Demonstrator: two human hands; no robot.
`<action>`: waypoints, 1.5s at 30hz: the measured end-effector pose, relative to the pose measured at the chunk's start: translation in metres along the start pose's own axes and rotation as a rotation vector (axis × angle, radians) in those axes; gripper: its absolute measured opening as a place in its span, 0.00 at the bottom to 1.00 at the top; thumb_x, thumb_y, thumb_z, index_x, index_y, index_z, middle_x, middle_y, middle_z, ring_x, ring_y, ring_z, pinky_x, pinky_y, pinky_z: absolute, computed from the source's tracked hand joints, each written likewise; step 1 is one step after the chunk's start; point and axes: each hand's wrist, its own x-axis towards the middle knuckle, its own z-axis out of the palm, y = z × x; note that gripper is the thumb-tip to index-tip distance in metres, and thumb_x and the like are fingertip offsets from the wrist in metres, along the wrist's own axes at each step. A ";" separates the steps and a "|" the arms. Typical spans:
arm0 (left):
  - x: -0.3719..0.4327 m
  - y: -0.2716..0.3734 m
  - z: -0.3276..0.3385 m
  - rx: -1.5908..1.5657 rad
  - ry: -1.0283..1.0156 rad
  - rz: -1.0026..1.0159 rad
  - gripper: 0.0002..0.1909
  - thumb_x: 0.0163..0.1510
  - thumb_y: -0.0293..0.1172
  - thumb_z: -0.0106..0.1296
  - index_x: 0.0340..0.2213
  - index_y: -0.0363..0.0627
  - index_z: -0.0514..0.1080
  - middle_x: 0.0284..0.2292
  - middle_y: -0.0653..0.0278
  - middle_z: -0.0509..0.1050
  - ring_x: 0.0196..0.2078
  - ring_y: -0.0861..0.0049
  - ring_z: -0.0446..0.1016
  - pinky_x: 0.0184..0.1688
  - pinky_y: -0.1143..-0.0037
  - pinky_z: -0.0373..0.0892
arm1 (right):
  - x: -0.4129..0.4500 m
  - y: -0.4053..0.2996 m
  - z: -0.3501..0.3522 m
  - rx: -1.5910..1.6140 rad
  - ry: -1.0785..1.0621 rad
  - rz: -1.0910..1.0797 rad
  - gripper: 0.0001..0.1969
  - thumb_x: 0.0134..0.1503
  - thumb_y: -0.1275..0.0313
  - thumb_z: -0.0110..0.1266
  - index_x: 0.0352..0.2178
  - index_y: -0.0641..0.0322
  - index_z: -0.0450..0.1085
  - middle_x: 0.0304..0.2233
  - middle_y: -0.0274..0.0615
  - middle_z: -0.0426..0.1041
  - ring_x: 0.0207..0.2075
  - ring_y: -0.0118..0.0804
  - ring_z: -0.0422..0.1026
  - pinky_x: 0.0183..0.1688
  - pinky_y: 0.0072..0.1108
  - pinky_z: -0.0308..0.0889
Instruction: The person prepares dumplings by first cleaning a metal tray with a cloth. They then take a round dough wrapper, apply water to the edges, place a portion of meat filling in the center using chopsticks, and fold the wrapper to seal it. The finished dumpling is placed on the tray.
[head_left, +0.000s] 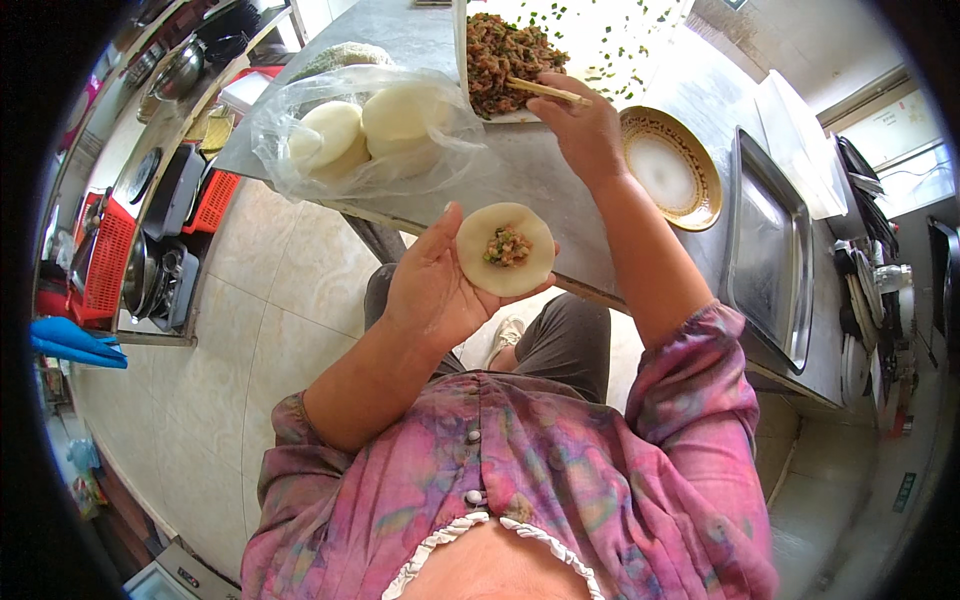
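My left hand (439, 281) lies palm up and holds a round dough wrapper (480, 270) on its fingers. A small lump of minced filling with green bits (508, 247) sits at the wrapper's middle. My right hand (581, 124) grips a flat wooden stick (551, 91), whose tip touches the heap of minced meat filling (506, 56) in a white container (600, 45). Chopped greens are scattered over the container's inside. Stacks of round wrappers (326, 135) rest in a clear plastic bag (457, 150) to the left on the grey table.
Right of my right wrist stands a brown-rimmed bowl (709, 199) with white contents. Beyond it lies an empty metal tray (772, 255). The table's near edge (592, 291) runs before my knees. Shelves with red baskets (109, 255) and pans stand at the left.
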 end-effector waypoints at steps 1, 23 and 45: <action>-0.002 0.001 -0.001 0.010 0.004 0.008 0.31 0.59 0.48 0.32 0.49 0.28 0.56 0.48 0.40 0.62 0.52 0.46 0.60 0.53 0.51 0.58 | -0.007 -0.003 -0.004 -0.036 -0.016 0.059 0.14 0.47 0.72 0.57 0.38 0.62 0.70 0.32 0.43 0.74 0.32 0.33 0.72 0.37 0.24 0.67; 0.011 -0.013 -0.005 -0.033 0.050 -0.088 0.27 0.58 0.48 0.35 0.46 0.33 0.61 0.45 0.51 0.66 0.48 0.61 0.65 0.50 0.58 0.61 | -0.144 -0.041 -0.047 -0.350 -0.092 -0.751 0.08 0.37 0.71 0.56 0.23 0.52 0.67 0.40 0.36 0.68 0.46 0.42 0.62 0.54 0.37 0.48; 0.001 -0.025 -0.013 0.352 -0.087 -0.169 0.26 0.60 0.48 0.29 0.46 0.37 0.62 0.44 0.57 0.68 0.47 0.67 0.68 0.51 0.63 0.62 | -0.133 -0.056 -0.053 0.287 -0.216 -0.018 0.05 0.41 0.80 0.57 0.22 0.62 0.69 0.25 0.37 0.72 0.33 0.35 0.69 0.37 0.23 0.64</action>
